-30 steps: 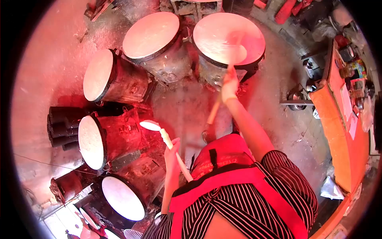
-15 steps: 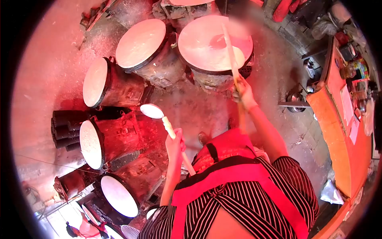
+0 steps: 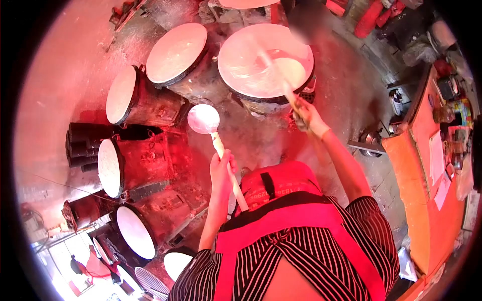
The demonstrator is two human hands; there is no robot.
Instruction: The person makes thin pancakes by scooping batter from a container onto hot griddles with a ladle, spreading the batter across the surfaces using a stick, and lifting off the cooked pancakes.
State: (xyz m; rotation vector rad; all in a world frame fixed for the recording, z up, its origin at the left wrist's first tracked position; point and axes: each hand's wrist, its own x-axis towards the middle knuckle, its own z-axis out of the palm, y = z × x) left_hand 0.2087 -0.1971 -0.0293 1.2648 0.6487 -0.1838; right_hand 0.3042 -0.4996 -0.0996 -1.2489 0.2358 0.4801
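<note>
The right hand's point(image 3: 310, 119) fingers clamp round a pole point(image 3: 287, 90), seemingly for leverage over the vat point(image 3: 261, 102) it slants across, while the left hand's point(image 3: 221, 168) grip a ladle point(image 3: 203, 119), apparently held clear of it.

The vat ahead point(image 3: 261, 105) is crossed by a stick point(image 3: 287, 88) held in the right hand point(image 3: 310, 120), other vats point(image 3: 160, 108) are ranged in a curve leftward with tubes point(image 3: 83, 143) stacked on their outer side, a ladle point(image 3: 203, 119) is held right of these in the left hand point(image 3: 222, 168), and a table point(image 3: 427, 220) is placed far right.
</note>
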